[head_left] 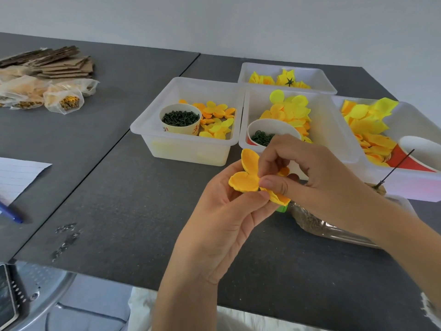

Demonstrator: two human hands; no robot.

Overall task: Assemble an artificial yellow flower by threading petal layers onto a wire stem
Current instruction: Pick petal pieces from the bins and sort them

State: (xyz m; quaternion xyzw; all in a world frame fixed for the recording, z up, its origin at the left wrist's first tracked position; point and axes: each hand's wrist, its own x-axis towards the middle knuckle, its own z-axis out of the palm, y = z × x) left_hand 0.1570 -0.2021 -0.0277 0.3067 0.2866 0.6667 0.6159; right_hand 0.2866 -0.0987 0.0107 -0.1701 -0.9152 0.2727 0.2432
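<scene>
An orange-yellow petal layer (248, 177) is held above the dark table between both hands. My left hand (229, 223) pinches it from below with thumb and fingers. My right hand (307, 173) pinches its middle from above, covering part of the petals. A thin dark wire stem (397, 167) stands upright at the right, stuck in a holder behind my right wrist. Several white bins hold more petals: small orange ones (214, 113), yellow ones (290, 111), larger yellow ones (367, 125), and finished flowers (284, 78) at the back.
Paper cups of dark green parts sit in the bins (180, 118) (263, 137), and a red-and-white cup (420, 154) at the right. A clear plastic bottle (317, 223) lies under my right forearm. Cardboard and bags (45, 77) lie far left, paper and a blue pen (12, 213) at the left edge.
</scene>
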